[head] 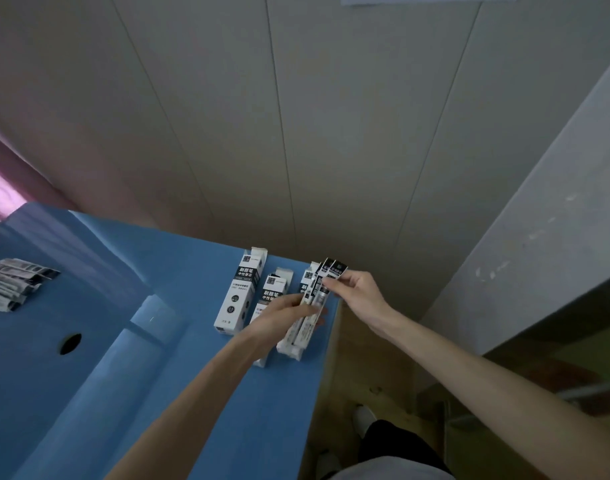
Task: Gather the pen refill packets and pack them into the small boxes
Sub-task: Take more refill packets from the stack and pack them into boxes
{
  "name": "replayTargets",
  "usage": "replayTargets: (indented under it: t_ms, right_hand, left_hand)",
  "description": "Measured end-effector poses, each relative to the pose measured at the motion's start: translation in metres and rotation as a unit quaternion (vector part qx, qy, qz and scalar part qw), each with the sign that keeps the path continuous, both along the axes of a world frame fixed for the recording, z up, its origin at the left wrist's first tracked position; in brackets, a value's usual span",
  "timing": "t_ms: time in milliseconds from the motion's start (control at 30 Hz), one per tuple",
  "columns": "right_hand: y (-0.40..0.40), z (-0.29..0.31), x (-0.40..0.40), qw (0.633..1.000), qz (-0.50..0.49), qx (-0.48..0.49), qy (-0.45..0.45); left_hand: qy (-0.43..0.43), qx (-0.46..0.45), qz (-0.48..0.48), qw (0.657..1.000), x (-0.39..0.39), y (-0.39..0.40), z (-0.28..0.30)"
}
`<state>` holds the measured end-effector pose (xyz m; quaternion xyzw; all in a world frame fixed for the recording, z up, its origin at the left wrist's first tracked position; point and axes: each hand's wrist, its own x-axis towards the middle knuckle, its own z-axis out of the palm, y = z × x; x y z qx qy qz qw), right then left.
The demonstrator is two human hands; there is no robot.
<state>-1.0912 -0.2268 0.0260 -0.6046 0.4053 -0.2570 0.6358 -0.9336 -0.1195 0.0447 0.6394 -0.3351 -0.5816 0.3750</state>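
Note:
Three small black-and-white boxes lie on the blue table near its right edge: a left box with its top flap open, a middle box partly behind my left hand, and a right box mostly hidden. A bundle of pen refill packets is held over the right box. My left hand grips the bundle's middle. My right hand pinches its black top ends. A pile of loose refill packets lies at the table's far left.
A round cable hole is in the table's left part. The table's right edge runs just right of the boxes, with wooden floor below. A panelled wall stands behind the table. A grey ledge is on the right.

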Motion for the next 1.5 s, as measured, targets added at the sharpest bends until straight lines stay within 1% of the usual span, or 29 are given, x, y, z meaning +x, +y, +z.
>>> replayTargets:
  t_ms: [67, 133, 200, 233, 267, 367, 433, 467, 567, 667, 733, 833, 967, 1167, 1267, 1367, 1500]
  right_hand:
    - [-0.006, 0.001, -0.009, 0.998, -0.052, 0.015, -0.013]
    - [-0.016, 0.001, -0.02, 0.993, -0.109, 0.035, -0.018]
    - [-0.029, 0.0, -0.032, 0.983, -0.169, 0.065, -0.022]
    - [-0.035, -0.001, -0.038, 0.977, -0.197, 0.077, -0.023]
    - [-0.041, -0.002, -0.043, 0.97, -0.223, 0.089, -0.023]
    - [-0.057, -0.004, -0.053, 0.953, -0.281, 0.111, -0.023]
    - [-0.066, -0.003, -0.055, 0.948, -0.291, 0.122, -0.037]
    - [-0.069, -0.001, -0.055, 0.947, -0.291, 0.129, -0.046]
    - [-0.076, 0.01, -0.052, 0.95, -0.26, 0.15, -0.081]
    - [-0.08, 0.028, -0.046, 0.949, -0.215, 0.189, -0.134]
    - [-0.082, 0.039, -0.042, 0.946, -0.204, 0.201, -0.151]
    - [-0.083, 0.052, -0.036, 0.945, -0.2, 0.2, -0.166]
    - [-0.082, 0.064, -0.029, 0.962, -0.19, 0.14, -0.136]
    - [-0.082, 0.077, -0.023, 0.971, -0.222, 0.041, -0.08]
    - [-0.082, 0.083, -0.022, 0.971, -0.228, -0.009, -0.064]
    - [-0.082, 0.089, -0.022, 0.971, -0.226, -0.061, -0.047]
    - [-0.067, 0.096, -0.02, 0.961, -0.221, -0.165, -0.026]
  left_hand:
    - [-0.07, -0.045, 0.043, 0.996, -0.003, -0.004, 0.0]
    - [-0.121, -0.1, 0.106, 0.982, -0.003, -0.009, -0.009]
    - [-0.172, -0.116, 0.157, 0.966, -0.005, -0.013, -0.014]
    - [-0.211, -0.115, 0.157, 0.958, -0.006, -0.014, -0.015]
    - [-0.265, -0.112, 0.137, 0.948, -0.006, -0.017, -0.019]
    - [-0.438, -0.079, -0.006, 0.895, -0.007, -0.025, -0.031]
    - [-0.501, -0.042, -0.068, 0.862, -0.01, -0.029, -0.038]
    - [-0.516, -0.03, -0.079, 0.852, -0.012, -0.03, -0.041]
    - [-0.525, -0.014, -0.07, 0.848, -0.014, -0.032, -0.049]
    - [-0.501, -0.008, -0.046, 0.864, -0.011, -0.03, -0.049]
    - [-0.484, -0.027, -0.027, 0.874, -0.012, -0.025, -0.045]
    - [-0.471, -0.085, -0.002, 0.878, -0.014, -0.014, -0.034]
    - [-0.459, -0.14, 0.023, 0.877, -0.02, 0.0, -0.02]
    - [-0.471, -0.148, 0.044, 0.868, -0.025, 0.012, -0.012]
    - [-0.488, -0.151, 0.044, 0.858, -0.027, 0.016, -0.01]
    - [-0.491, -0.155, 0.041, 0.856, -0.03, 0.022, -0.008]
    - [-0.492, -0.159, 0.051, 0.854, -0.036, 0.027, -0.003]
